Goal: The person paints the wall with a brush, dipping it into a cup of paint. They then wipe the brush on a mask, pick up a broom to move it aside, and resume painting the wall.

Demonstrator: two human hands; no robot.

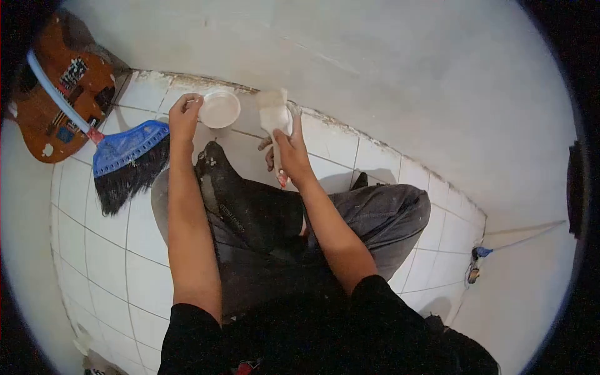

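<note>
My left hand [185, 111] pinches the rim of a small round white bowl [220, 110], which looks to hold pale, whitish contents. To its right, my right hand [289, 150] is wrapped round the white handle of a wide paintbrush [273, 115]. The brush points away from me, its pale bristles overlapping the foot of the wall [387, 75] in this view. A reddish tip shows at the lower end of the handle. Both hands are above the floor in front of my crossed legs [250, 206].
At the left a blue broom [132, 149] with black bristles rests on the white tiled floor [100, 250]. Behind it a brown guitar [50, 119] leans in the corner. Dirt and flaked paint line the wall's base. A thin pole with a blue end [482, 252] stands far right.
</note>
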